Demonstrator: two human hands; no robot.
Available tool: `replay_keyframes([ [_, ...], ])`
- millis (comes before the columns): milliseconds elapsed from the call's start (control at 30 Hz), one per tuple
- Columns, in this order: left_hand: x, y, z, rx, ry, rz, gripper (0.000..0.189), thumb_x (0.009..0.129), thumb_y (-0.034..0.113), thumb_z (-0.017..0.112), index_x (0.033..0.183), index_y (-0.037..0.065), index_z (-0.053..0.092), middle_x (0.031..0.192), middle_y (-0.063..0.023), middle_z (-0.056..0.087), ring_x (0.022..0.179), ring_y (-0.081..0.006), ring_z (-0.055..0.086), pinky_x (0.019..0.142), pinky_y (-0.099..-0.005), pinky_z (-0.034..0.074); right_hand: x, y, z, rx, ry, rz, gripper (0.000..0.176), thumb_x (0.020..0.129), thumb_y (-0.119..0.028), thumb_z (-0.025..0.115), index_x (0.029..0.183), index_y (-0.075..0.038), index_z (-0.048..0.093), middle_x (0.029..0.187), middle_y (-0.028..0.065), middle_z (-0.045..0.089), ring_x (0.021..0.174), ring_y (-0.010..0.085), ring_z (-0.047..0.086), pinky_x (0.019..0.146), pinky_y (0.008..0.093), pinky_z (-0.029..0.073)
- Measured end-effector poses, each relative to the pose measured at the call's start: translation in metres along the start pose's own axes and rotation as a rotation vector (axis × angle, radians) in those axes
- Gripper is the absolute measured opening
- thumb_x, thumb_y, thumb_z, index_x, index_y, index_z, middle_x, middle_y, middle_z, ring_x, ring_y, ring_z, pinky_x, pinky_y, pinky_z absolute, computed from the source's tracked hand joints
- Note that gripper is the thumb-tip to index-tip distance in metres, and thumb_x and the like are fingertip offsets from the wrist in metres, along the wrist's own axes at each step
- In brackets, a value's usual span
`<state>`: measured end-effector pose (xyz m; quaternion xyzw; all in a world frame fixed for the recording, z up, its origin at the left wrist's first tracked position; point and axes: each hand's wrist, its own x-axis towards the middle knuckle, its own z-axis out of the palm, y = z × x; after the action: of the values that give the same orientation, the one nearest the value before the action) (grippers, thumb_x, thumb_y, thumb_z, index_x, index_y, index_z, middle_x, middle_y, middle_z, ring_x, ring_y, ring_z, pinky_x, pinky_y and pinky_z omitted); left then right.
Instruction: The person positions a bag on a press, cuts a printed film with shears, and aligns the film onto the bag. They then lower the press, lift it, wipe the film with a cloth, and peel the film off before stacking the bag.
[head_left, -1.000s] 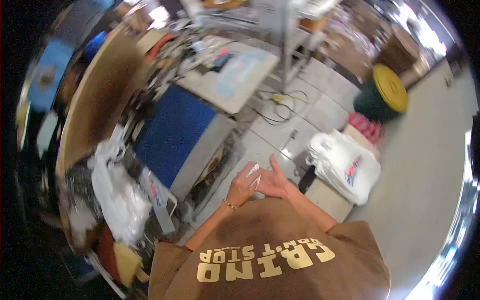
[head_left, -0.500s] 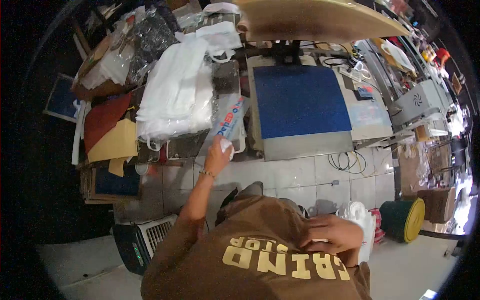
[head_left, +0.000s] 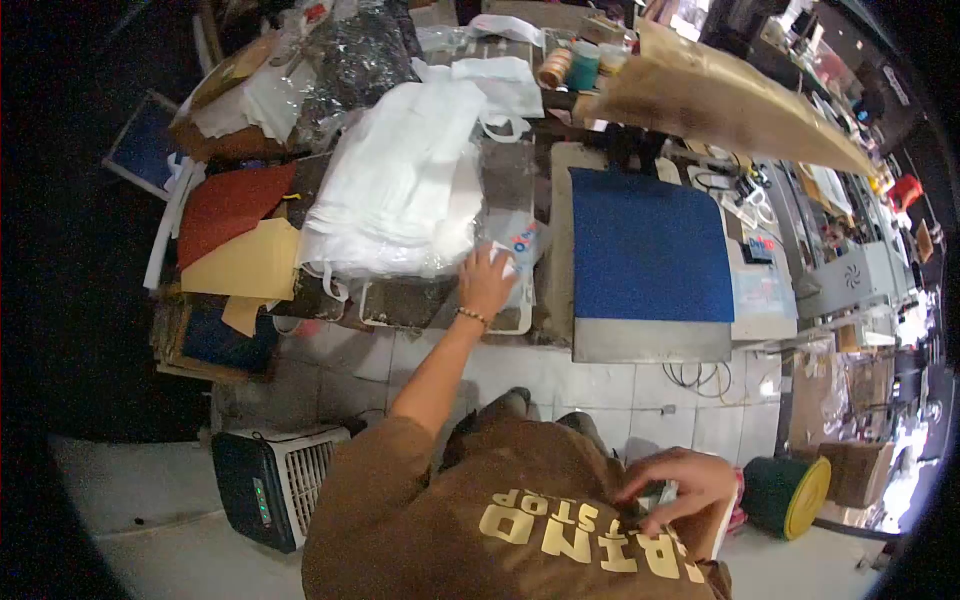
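Note:
My left hand (head_left: 486,280), with a beaded bracelet at the wrist, is closed on a crumpled white wad (head_left: 508,264). It reaches over the table's front part, right at a clear film sheet (head_left: 527,236) with red and blue lettering; the hand hides part of the print. Just left of it lies a thick stack of white fabric bags (head_left: 400,170) in clear plastic, handles sticking out. My right hand (head_left: 690,485) hovers in front of my brown shirt, fingers bent and apart from the thumb, with nothing visible in it.
A heat press with a blue pad (head_left: 650,245) stands right of the film, its tan-covered upper plate (head_left: 730,100) above and behind. Red and yellow sheets (head_left: 235,215) lie at left. On the floor are an air cooler (head_left: 270,490) and a green bin (head_left: 785,497).
The view has shifted, so the table sits further right. My left hand has moved farther over the table, covering more of the film's lettering. My right hand's fingers have spread away from the shirt.

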<state>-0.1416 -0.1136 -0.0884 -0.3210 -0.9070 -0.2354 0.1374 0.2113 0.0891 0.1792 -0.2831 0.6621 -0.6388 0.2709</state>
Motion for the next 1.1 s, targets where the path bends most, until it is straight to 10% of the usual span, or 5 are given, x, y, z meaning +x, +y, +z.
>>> replay_keyframes([
  [167,-0.008,0.018,-0.011,0.081,-0.051,-0.104,0.061,0.084,0.049,0.077,0.133,0.013,0.068,0.157,-0.0225,0.038,0.143,-0.0440,0.034,0.113,-0.0623,0.031,0.017,0.072,0.019,-0.227,0.435,0.522,0.041,0.090,-0.026,0.083,0.120,-0.001,0.069,0.108,0.0157,0.073,0.102,0.0254,0.071,0.087,0.0387,0.055],
  [467,0.114,-0.086,-0.086,0.290,0.366,-0.198,0.052,0.083,0.035,0.079,0.123,0.003,0.066,0.136,-0.0206,0.058,0.129,-0.0405,0.052,0.106,-0.0531,0.044,0.027,0.158,-0.007,-0.146,0.575,0.586,0.041,0.095,-0.034,0.074,0.119,-0.001,0.069,0.116,0.0184,0.073,0.111,0.0313,0.070,0.097,0.0417,0.054],
  [567,0.125,-0.101,-0.088,0.287,-0.047,-0.335,0.050,0.084,0.037,0.078,0.119,0.003,0.067,0.129,-0.0212,0.064,0.120,-0.0398,0.061,0.095,-0.0503,0.053,0.067,0.203,-0.029,-0.218,0.778,0.366,0.054,0.093,-0.029,0.080,0.135,0.000,0.060,0.129,0.0182,0.067,0.116,0.0265,0.067,0.097,0.0377,0.055],
  [800,0.129,-0.103,-0.128,0.137,-0.144,-0.390,0.038,0.089,0.041,0.072,0.085,0.003,0.078,0.091,-0.0253,0.074,0.090,-0.0460,0.071,0.083,-0.0526,0.056,0.226,0.252,-0.095,-0.718,0.904,0.312,0.089,0.084,-0.032,0.083,0.158,-0.013,0.037,0.162,0.0316,0.029,0.141,0.0574,0.039,0.114,0.0552,0.042],
  [1100,0.138,-0.179,-0.134,0.064,0.050,-0.209,0.028,0.099,0.025,0.056,0.102,0.002,0.072,0.090,-0.0274,0.071,0.085,-0.0465,0.070,0.076,-0.0529,0.056,0.283,0.303,-0.161,-0.909,0.768,0.358,0.032,0.088,-0.014,0.066,0.120,-0.010,0.069,0.123,0.0219,0.066,0.110,0.0416,0.064,0.091,0.0508,0.054],
])
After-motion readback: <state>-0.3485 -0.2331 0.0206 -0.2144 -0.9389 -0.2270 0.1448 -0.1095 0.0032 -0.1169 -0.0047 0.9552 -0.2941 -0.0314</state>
